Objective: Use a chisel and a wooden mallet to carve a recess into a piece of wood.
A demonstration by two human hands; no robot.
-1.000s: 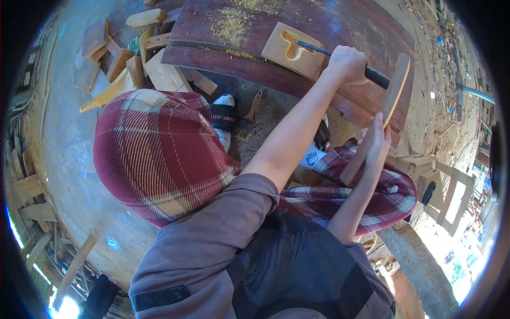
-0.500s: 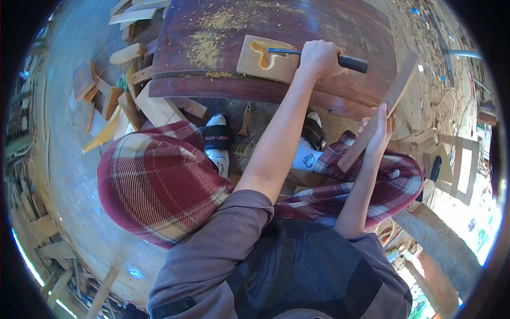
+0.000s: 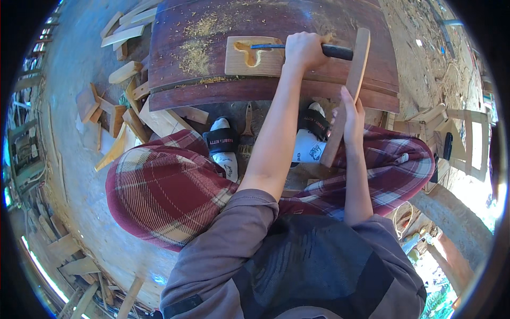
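While the left hand [image 3: 305, 49] grips a chisel [image 3: 339, 51] over the carved block [image 3: 269, 65] at twelve o'clock, the right hand [image 3: 354, 121] clutches a wooden slat [image 3: 356, 64].

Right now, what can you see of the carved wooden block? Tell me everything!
The carved wooden block is light tan and roughly rectangular, with faint grain. It lies flat on the dark reddish table, near the edge closest to the person. Its top has a curvy, branching hollow, orange-brown inside, paler at its near end. A slim metal blade reaches to the hollow. The left hand is at the block's right end; I can't tell whether it touches.
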